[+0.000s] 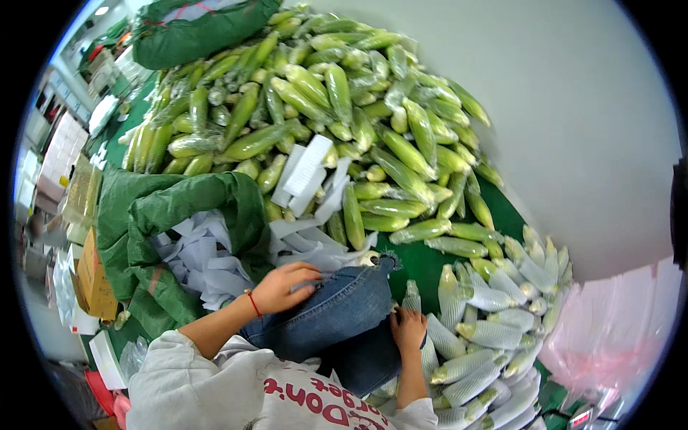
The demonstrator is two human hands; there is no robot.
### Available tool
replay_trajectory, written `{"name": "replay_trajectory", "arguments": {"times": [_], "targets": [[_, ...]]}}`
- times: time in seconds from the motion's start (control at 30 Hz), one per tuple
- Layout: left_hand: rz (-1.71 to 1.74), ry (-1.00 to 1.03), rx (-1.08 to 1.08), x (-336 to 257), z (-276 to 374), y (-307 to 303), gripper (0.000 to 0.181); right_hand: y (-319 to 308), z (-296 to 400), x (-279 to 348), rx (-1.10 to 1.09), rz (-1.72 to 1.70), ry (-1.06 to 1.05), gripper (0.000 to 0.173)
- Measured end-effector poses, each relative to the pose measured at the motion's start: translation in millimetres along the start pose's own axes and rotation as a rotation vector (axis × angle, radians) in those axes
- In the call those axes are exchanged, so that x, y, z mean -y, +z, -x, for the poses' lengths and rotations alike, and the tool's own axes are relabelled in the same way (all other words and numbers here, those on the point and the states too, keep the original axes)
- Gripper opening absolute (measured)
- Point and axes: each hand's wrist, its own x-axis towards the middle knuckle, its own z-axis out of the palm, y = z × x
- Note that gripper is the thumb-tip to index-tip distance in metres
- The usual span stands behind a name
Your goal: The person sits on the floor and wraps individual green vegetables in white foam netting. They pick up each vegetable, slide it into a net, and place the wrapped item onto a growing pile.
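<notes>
My left hand (287,286) rests with bent fingers on the knee of my blue jeans, near loose white foam sleeves (309,244); a red cord is around that wrist. Low on the other side, my right hand (409,329) lies at the edge of my other leg, beside ears of corn in white foam net sleeves (492,333); whether its fingers hold anything, I cannot tell. In front of me is a large heap of green corn ears in clear plastic film (338,97). Several flat white foam sleeves (307,165) lie on the heap's near side.
A green woven sack (166,207) full of white foam sleeves stands at left, with another green sack (199,35) at top left. An open cardboard box (97,277) is at far left. A pale wall (548,107) bounds the right, above a pink plastic bag (618,328).
</notes>
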Motion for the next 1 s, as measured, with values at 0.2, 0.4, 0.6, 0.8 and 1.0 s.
{"name": "replay_trajectory", "arguments": {"times": [0.2,0.4,0.6,0.8,1.0], "targets": [[-0.317,-0.461,-0.245,111.8,-19.6,-9.0,0.028,30.3,15.1,-22.4,-0.156,0.119,-0.095,0.022],[-0.770,-0.470,-0.604,174.1,-142.4,-19.5,0.078,21.2,18.0,-11.4,-0.183,0.083,-0.097,0.021],[-0.788,-0.747,-0.465,191.3,-239.5,-69.9,0.021,23.7,20.3,-19.4,-0.082,0.126,-0.049,0.025],[-0.714,-0.413,-0.480,176.2,-261.3,-34.2,0.071,24.5,2.8,-32.0,-0.128,-0.181,0.132,0.028],[-0.559,-0.177,-0.389,220.7,-252.1,-53.2,0.071,22.1,-32.3,-39.1,-0.060,-0.683,0.281,0.025]]}}
